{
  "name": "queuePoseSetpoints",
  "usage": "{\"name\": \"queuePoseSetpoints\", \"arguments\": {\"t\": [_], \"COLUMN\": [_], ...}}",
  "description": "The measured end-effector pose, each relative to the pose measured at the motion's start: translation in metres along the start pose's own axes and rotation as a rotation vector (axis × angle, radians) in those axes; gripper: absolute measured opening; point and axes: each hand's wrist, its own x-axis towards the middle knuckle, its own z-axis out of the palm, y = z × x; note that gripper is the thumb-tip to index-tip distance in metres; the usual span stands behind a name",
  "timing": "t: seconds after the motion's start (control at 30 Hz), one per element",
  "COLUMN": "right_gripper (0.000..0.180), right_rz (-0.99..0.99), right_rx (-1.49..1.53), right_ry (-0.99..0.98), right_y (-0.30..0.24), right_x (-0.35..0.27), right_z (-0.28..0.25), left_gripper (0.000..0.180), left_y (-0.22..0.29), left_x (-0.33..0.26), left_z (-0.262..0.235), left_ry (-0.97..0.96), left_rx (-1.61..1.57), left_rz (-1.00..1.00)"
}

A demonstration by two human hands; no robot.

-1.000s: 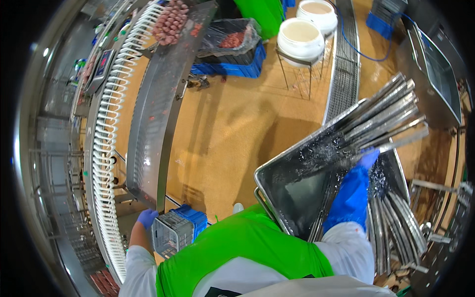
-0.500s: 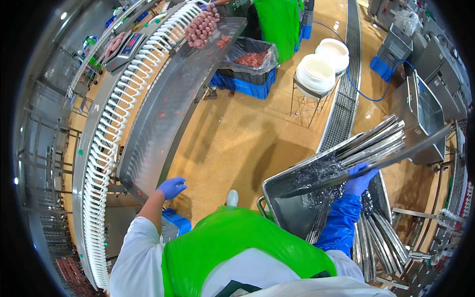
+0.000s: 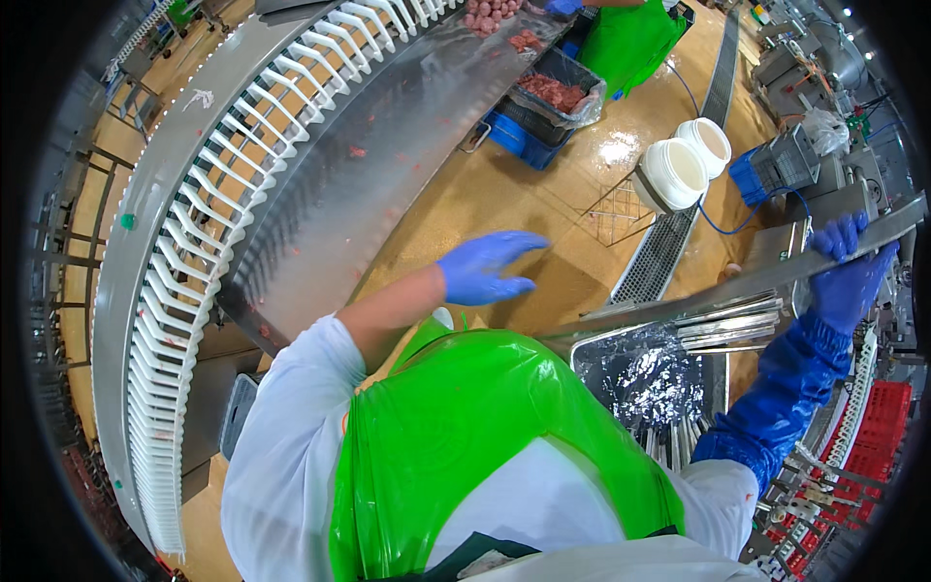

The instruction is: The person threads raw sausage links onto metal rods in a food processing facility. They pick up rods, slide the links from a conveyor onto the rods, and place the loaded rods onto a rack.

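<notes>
My right hand (image 3: pixel 846 276), in a blue glove, grips a long flat metal bar (image 3: pixel 698 301) near its far right end. The bar is lifted and slants across, above the metal tub (image 3: pixel 719 380). Several similar metal bars (image 3: pixel 732 322) lean on the tub's rim, and more stand in its rippling water (image 3: pixel 645 373). My left hand (image 3: pixel 490 267), gloved in blue, is held out in front of my green apron with fingers apart. Nothing is in it, and the bar's left end comes near my apron's right side.
A curved rail with white hooks (image 3: pixel 199 218) and a steel trough (image 3: pixel 354 184) with meat scraps run along the left. Farther off are sausages (image 3: pixel 493 14), a crate of meat (image 3: pixel 553 92), a person's green apron (image 3: pixel 630 44), white buckets (image 3: pixel 671 175) and a floor drain (image 3: pixel 655 257).
My right hand has risen and moved right, lifting the metal bar higher over the tub. My left hand has swung right and its fingers have spread. The view has turned.
</notes>
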Motion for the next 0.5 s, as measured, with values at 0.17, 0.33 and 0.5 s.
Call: {"name": "queuePoseSetpoints", "arguments": {"t": [0.17, 0.33, 0.5], "right_gripper": [0.043, 0.047, 0.036], "right_rz": [-0.028, 0.091, 0.524], "right_rx": [0.272, 0.637, -0.169], "right_ry": [-0.088, -0.126, 0.152], "right_y": [0.087, 0.27, 0.418], "right_x": [0.077, 0.136, 0.144], "right_z": [0.063, 0.086, 0.047], "left_gripper": [0.073, 0.05, 0.043], "left_y": [-0.001, -0.052, -0.128], "left_x": [0.004, -0.048, -0.174], "left_z": [-0.045, -0.099, -0.095], "left_ry": [0.121, 0.261, 0.396], "left_rx": [0.015, 0.043, 0.259], "left_rz": [0.062, -0.479, -0.877]}}
